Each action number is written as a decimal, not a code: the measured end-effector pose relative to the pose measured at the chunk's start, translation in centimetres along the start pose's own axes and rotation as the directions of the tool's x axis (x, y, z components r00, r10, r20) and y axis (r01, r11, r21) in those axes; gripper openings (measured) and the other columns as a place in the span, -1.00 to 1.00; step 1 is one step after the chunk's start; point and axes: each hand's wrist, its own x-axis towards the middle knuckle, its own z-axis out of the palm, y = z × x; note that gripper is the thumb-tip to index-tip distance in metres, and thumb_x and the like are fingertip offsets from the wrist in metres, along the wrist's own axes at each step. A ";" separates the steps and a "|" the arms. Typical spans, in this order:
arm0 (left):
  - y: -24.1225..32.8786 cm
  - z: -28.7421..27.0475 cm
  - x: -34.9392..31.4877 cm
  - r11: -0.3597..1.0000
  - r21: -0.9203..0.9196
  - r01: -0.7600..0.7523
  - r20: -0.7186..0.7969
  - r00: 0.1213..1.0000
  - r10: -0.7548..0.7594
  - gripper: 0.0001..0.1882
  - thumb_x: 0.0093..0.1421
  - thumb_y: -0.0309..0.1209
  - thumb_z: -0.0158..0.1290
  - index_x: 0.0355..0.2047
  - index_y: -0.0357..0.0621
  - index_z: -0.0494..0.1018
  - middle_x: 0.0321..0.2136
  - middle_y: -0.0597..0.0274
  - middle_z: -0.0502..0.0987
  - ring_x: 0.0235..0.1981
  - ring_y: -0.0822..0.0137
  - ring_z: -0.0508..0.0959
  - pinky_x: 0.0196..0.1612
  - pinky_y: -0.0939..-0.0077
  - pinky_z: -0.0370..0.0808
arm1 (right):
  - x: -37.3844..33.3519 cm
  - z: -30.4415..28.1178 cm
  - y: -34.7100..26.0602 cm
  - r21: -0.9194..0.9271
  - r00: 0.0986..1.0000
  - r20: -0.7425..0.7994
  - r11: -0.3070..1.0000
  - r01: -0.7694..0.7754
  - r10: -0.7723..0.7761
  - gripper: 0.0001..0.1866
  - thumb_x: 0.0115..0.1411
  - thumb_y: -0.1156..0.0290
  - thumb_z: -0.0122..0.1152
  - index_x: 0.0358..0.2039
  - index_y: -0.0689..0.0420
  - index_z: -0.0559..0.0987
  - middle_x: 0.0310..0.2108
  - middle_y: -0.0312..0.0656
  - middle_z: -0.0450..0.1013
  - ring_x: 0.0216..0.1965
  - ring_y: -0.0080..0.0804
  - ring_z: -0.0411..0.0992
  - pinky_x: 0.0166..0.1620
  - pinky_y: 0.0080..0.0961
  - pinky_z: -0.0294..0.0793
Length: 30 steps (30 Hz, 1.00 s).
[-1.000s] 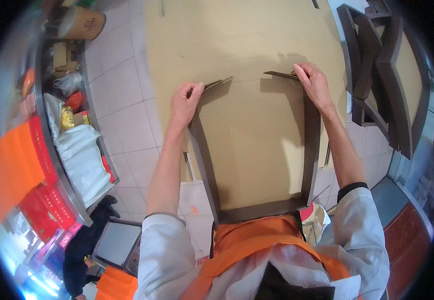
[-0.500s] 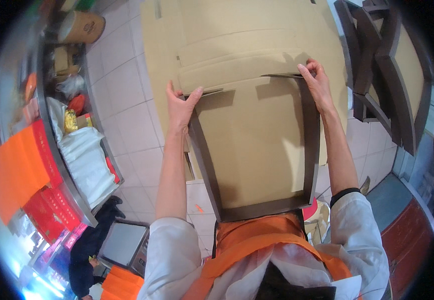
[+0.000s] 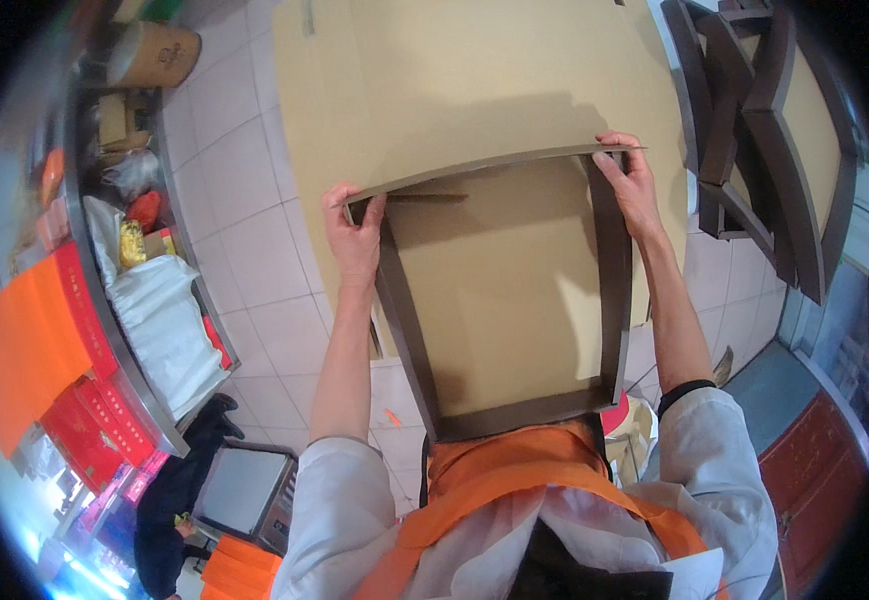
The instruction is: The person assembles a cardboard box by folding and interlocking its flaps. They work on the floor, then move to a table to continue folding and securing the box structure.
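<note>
A shallow cardboard box [image 3: 515, 290], tan inside with dark brown side walls, lies in front of my body with its near edge against my orange apron. Its far wall [image 3: 495, 167] now stands up between my hands. At the far left corner, my left hand [image 3: 355, 235] grips that wall, thumb inside and fingers outside. My right hand [image 3: 630, 190] pinches the far right corner the same way. A narrow brown flap [image 3: 433, 197] sticks inward near the left corner; the right corner's flap is hidden.
A large flat tan cardboard sheet [image 3: 475, 60] lies under and beyond the box. Several folded brown boxes [image 3: 755, 130] are stacked at the far right. To the left stands a shelf with a white bag [image 3: 165, 320] and red packets. A dark-clothed person [image 3: 170, 510] is at lower left.
The far flap, flat half a second ago, has been folded up into a wall. Both hands have shifted from the inner corner flaps to gripping this wall's ends.
</note>
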 end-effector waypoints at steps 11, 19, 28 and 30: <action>-0.7 -1.1 0.9 0.975 -0.042 -0.219 0.119 0.968 0.223 -0.68 -0.01 -0.71 0.17 -0.26 -0.14 0.41 -0.26 0.24 0.43 -0.19 0.35 0.43 -0.11 0.52 0.41 | 1.5 -0.6 0.4 -0.104 0.994 0.093 0.992 0.067 -0.058 -0.80 0.10 0.43 0.27 -0.28 0.09 0.45 -0.37 -0.39 0.38 -0.29 -0.63 0.32 -0.19 -0.65 0.33; -1.0 -2.7 2.1 0.964 -0.076 -0.254 0.348 0.899 0.265 -0.66 0.00 -0.74 0.12 -0.22 -0.14 0.43 -0.25 0.20 0.43 -0.15 0.31 0.42 -0.09 0.53 0.39 | 1.9 -1.3 1.1 -0.243 0.959 0.153 0.931 0.272 -0.241 -0.85 0.11 0.55 0.19 -0.28 0.17 0.45 -0.25 -0.31 0.46 -0.14 -0.53 0.39 -0.05 -0.59 0.35; -0.6 -2.8 3.2 0.917 0.147 -0.371 0.432 0.858 0.277 -0.75 0.02 -0.63 0.14 -0.26 -0.15 0.46 -0.28 0.20 0.41 -0.22 0.25 0.40 -0.15 0.48 0.37 | 2.0 -1.5 0.5 -0.336 0.937 0.185 0.877 0.342 -0.295 -0.83 0.10 0.53 0.21 -0.26 0.17 0.47 -0.26 -0.25 0.50 -0.20 -0.50 0.43 -0.09 -0.56 0.39; -0.5 -2.9 3.1 0.936 0.109 -0.334 0.436 0.863 0.257 -0.75 0.03 -0.62 0.14 -0.24 -0.15 0.47 -0.28 0.19 0.41 -0.21 0.25 0.40 -0.13 0.50 0.36 | 2.0 -1.5 0.7 -0.367 0.939 0.179 0.865 0.342 -0.295 -0.83 0.10 0.53 0.21 -0.26 0.17 0.47 -0.27 -0.26 0.50 -0.20 -0.50 0.43 -0.10 -0.56 0.39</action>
